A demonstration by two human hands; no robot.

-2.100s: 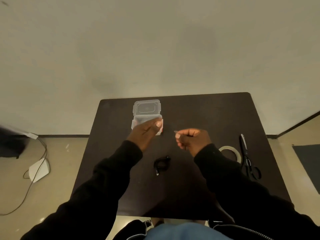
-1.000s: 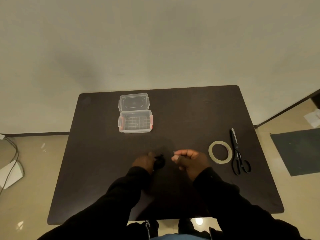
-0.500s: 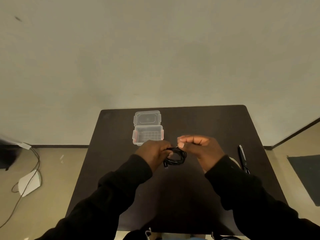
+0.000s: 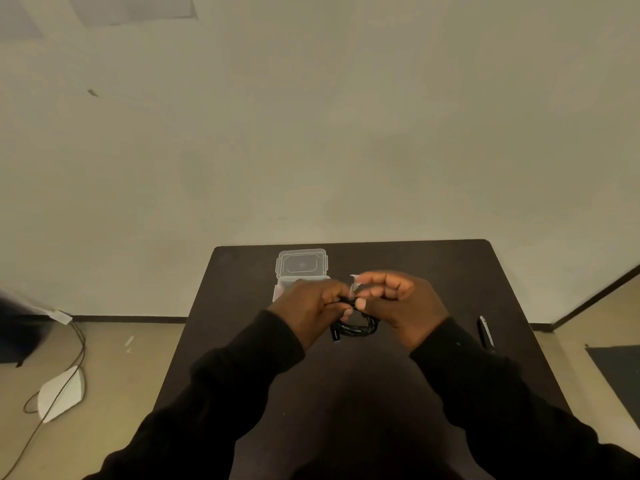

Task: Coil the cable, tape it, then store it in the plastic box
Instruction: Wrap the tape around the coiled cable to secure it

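The dark, matte rectangular surface [image 4: 433, 271] fills the lower part of my view, its far corners rounded. My two black sleeves [image 4: 242, 368] reach over it. At the far left of it stands the small clear plastic box [image 4: 281, 289], lid swung open and flat behind it; my left hand hides most of its tub. My left hand [image 4: 311, 306] is clenched on the coiled black braided cable [image 4: 356, 329], held above the surface just in front of the box, one plug end hanging down. My right hand [image 4: 405, 306] pinches a short strip of clear glossy tape [image 4: 354, 284] against the coil's top. Black scissors [image 4: 485, 332] lie to the right, partly hidden. I can read no writing.
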